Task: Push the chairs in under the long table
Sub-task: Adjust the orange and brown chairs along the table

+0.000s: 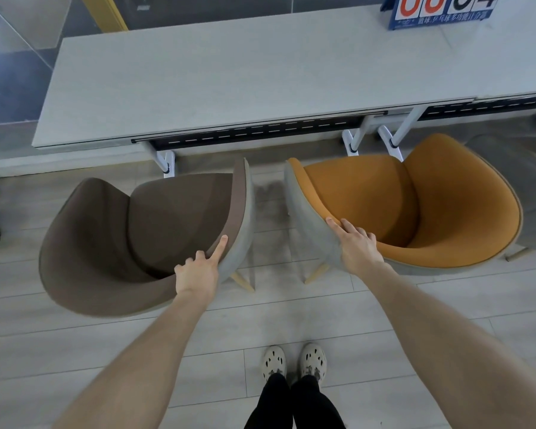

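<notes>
Chairs, two, shell-backed, standing side by side on the floor before the long tabletop [198, 75], both seats wholly outside its near edge.

Left grip [198, 270]: closed over the back rim of the brown chair [130, 230], forefinger laid along the rim's top edge, other fingers curled inside the shell.

Right grip [358, 246]: closed over the back rim of the orange chair [415, 205], fingers hooked onto the orange lining, palm against the grey outer shell.

Brown chair: left of the pair, grey outer shell, pale wooden leg visible beneath.

Orange chair: right of the pair, same grey shell, close to the white table legs [353, 140]. The two shells stand near each other, a strip of floor between them.

Tabletop: pale grey, with a dark perforated panel under its near edge; a blue score flip-board [440, 10] stands at its far right.

Floor [75, 351]: pale grey planks. Person's feet in white perforated clogs [294, 362], behind the gap between the chairs.
</notes>
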A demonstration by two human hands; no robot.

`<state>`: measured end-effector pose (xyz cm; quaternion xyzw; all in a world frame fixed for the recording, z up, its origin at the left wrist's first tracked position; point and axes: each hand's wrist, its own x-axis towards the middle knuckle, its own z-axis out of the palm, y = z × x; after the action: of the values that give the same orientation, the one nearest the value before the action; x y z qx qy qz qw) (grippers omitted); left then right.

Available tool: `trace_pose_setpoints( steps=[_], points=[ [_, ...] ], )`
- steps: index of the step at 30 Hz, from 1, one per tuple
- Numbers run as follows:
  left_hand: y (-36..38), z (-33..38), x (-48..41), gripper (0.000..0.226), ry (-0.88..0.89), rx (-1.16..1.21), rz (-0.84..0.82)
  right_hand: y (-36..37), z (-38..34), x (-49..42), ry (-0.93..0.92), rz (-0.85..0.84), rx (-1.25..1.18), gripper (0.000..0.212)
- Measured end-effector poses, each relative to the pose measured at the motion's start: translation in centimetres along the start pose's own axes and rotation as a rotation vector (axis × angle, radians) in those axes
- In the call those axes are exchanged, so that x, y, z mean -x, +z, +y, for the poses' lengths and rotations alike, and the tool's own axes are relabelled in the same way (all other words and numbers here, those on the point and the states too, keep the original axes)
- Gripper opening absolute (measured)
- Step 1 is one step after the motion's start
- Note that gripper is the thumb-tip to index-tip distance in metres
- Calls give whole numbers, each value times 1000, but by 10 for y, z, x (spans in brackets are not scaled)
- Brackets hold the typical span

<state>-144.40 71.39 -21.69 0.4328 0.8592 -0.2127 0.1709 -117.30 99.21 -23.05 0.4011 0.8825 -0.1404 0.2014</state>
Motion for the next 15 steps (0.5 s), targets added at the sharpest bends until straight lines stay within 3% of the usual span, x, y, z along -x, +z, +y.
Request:
trace_pose_setpoints(
  steps=[5,8,15],
  points=[
    [3,2,0,126,-9,-16,10,-3,-1,4,12,-3,-8,114],
    [2,2,1,124,-17,-3,5,-7,-3,10,16,-11,-9,100],
    [-25,14,17,86,-16,58,5,-29,-8,37,7,-7,-44,63]
  ],
)
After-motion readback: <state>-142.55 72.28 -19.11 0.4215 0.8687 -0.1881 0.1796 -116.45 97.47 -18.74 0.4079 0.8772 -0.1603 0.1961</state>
